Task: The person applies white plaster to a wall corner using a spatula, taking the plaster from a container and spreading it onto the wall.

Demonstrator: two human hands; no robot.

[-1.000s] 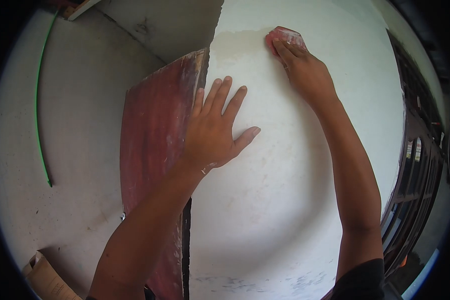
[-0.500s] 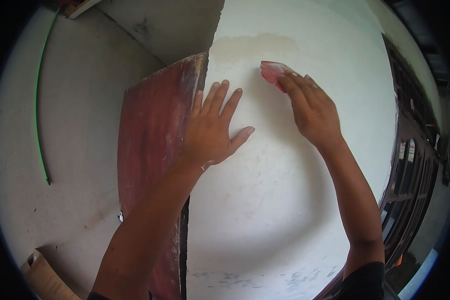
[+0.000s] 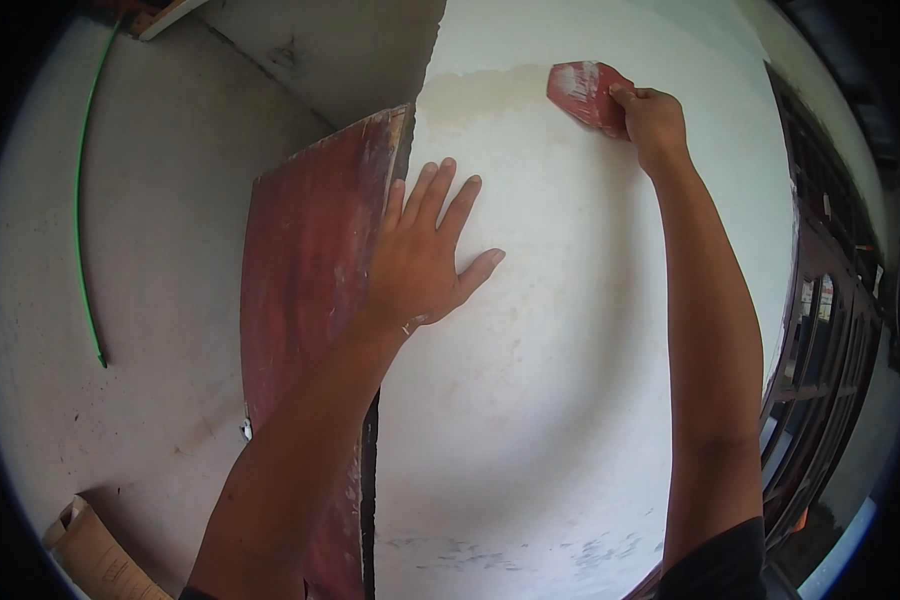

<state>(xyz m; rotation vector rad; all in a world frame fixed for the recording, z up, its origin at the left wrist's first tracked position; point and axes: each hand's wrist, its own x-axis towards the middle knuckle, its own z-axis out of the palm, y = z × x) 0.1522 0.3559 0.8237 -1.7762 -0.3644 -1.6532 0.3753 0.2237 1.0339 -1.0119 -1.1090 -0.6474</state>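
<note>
Pale wall [image 3: 530, 380] fills the centre and right of the scene, with faint scuffs at mid-height and grey streaks at its near end; a damp-looking beige patch [image 3: 480, 95] marks its far left part; a greyish wall [image 3: 170, 250] stands to the left, bearing a thin green strip [image 3: 78, 200], with a brown cardboard piece [image 3: 105, 560] at the near left; a red-brown panel [image 3: 300, 250] stands upright along the pale wall's left edge, and a dark window frame [image 3: 830, 330] stands at the right.

Red scraper [image 3: 585, 95] is located at the far part of the pale wall, at the right end of the beige patch, right of the left hand [image 3: 425, 250] and well apart from it; its right end is in the grip of the right hand [image 3: 655, 125], thumb on the visible face, other fingers mostly hidden; contact between scraper and wall cannot be confirmed.

Scraper is flat and angular, with several straight edges; its face is dull red, with white smears on the left and far portions.

Left hand is spread wide, back to the viewer, holding nothing, beside the panel's right edge; it appears laid against the pale wall; white residue is visible at the wrist.
</note>
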